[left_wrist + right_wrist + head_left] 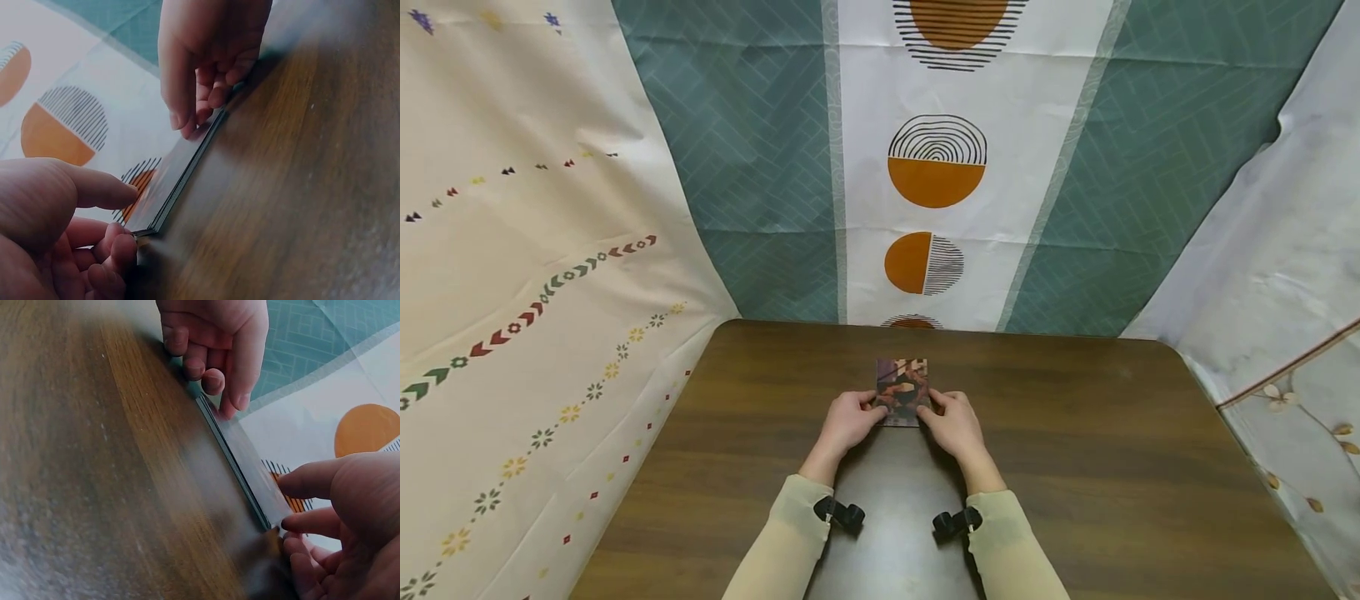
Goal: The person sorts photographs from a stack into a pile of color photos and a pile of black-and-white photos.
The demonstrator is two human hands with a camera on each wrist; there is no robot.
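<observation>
From the head camera, a brown wooden surface (pixel 1112 433) reaches to a hanging cloth (pixel 760 167) with green sides and a white middle strip of orange-and-black circles; paler patterned cloths hang at left and right. Near the surface's far edge, midway between the person's hands, is a small rectangular stack (pixel 902 388), its face printed with a dark, reddish picture. The left hand (pixel 848 421) pinches its left side and the right hand (pixel 953 423) its right side, each grip closed on it with the thumb over the lower corner. Both arms wear pale sleeves (pixel 778 542), with a black wrist device (pixel 847 517) at each cuff. In the left wrist view, the left hand is close by at lower left, thumb on the glossy face and fingers bunched at the end; the right hand is at the far end. The edge shows several thin layers. In the right wrist view, the right hand holds the near end at lower right, while the left hand is at the far end, above.
</observation>
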